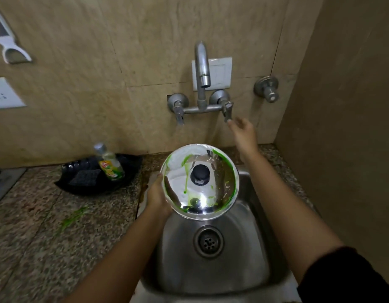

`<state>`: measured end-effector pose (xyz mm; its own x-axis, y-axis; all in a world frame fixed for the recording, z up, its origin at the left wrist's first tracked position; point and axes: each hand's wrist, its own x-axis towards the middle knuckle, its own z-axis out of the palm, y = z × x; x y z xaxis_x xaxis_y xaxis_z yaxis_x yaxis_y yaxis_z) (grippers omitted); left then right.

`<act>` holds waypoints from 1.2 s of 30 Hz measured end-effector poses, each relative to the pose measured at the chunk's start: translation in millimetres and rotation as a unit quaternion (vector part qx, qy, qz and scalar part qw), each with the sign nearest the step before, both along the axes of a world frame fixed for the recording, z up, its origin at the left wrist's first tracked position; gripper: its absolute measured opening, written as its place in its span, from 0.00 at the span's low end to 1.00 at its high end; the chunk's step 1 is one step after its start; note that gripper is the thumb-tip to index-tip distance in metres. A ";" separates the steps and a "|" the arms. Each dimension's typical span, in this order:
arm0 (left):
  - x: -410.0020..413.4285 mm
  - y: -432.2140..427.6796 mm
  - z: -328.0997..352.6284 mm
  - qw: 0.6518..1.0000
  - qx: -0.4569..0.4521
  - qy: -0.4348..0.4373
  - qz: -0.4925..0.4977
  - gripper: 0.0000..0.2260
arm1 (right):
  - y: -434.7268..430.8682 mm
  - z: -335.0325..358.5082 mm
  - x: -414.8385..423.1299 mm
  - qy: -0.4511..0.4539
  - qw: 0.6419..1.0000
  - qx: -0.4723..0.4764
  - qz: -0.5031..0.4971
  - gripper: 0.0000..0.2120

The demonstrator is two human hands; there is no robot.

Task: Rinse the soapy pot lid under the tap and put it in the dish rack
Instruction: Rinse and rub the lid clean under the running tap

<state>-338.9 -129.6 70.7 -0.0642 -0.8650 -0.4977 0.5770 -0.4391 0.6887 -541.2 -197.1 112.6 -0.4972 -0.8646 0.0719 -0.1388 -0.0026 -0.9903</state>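
A shiny steel pot lid (213, 189) with a black knob and streaks of green soap is held level over the steel sink (250, 248). My left hand (157, 196) grips its left rim. My right hand (241, 129) is raised with fingers apart, its fingertips just below the right tap handle (228, 111). The tap spout (202, 64) curves out from the wall above the lid, and no water runs from it. No dish rack is in view.
A black tray (80, 183) on the granite counter (36, 237) holds a dish-soap bottle (109, 164) and a dark scrub pad. A green soap smear lies on the counter. A second valve (268, 89) sticks out of the wall right of the tap. A side wall closes in the right.
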 end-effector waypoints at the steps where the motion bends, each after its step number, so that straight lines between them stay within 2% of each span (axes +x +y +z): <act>1: 2.3 -3.5 -2.8 1.000 0.001 0.000 0.002 0.24 | -6.5 4.8 4.3 0.013 1.000 -0.013 -0.003 0.17; 4: 7.7 -9.8 -8.8 1.000 0.012 0.000 0.004 0.25 | -23.5 10.5 13.4 0.070 0.996 -0.032 -0.036 0.11; 10: 9.6 -15.7 -15.8 1.000 0.006 0.022 0.015 0.22 | -43.5 10.3 14.9 0.143 0.986 -0.006 -0.089 0.20; 15: 11.0 -20.0 -28.6 0.999 -0.006 0.032 0.012 0.16 | -46.3 7.3 15.5 0.072 0.992 -0.035 -0.098 0.23; 22: 10.2 -18.7 -27.0 0.999 0.033 0.032 0.004 0.20 | -39.4 -10.7 12.4 -0.022 0.996 -0.060 -0.060 0.24; 26: 9.9 -23.9 -32.3 0.998 0.043 0.013 0.033 0.19 | -29.5 -7.9 15.1 0.011 0.997 -0.061 -0.048 0.10; 28: 8.5 -25.2 -30.2 0.998 0.018 -0.025 0.048 0.18 | -21.2 -20.0 21.5 0.028 0.999 -0.011 -0.037 0.14; 29: 7.4 -23.5 -28.0 0.999 0.007 -0.025 0.045 0.19 | -14.9 -30.6 27.2 0.042 0.999 0.030 -0.016 0.19; 30: 5.9 -22.6 -27.8 0.999 0.008 -0.008 0.037 0.19 | -7.5 -43.7 34.6 0.099 0.991 0.084 0.022 0.23; 31: 5.0 -23.4 -29.7 0.999 0.020 0.001 0.032 0.20 | 1.1 -55.9 42.1 0.201 0.967 0.138 0.077 0.26; 33: 2.9 -26.6 -38.2 1.000 0.020 0.009 0.023 0.18 | 8.8 -71.0 51.5 0.374 0.893 0.196 0.158 0.29; 36: -3.0 -30.6 -49.3 1.000 0.002 -0.006 0.021 0.16 | 9.5 -63.9 58.2 0.442 0.852 0.202 0.194 0.32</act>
<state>-341.9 -160.2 21.4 -0.0217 -0.8649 -0.5014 0.5868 -0.4171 0.6940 -483.0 -187.6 48.7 -0.0748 -0.9946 -0.0723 -0.8970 0.0988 -0.4308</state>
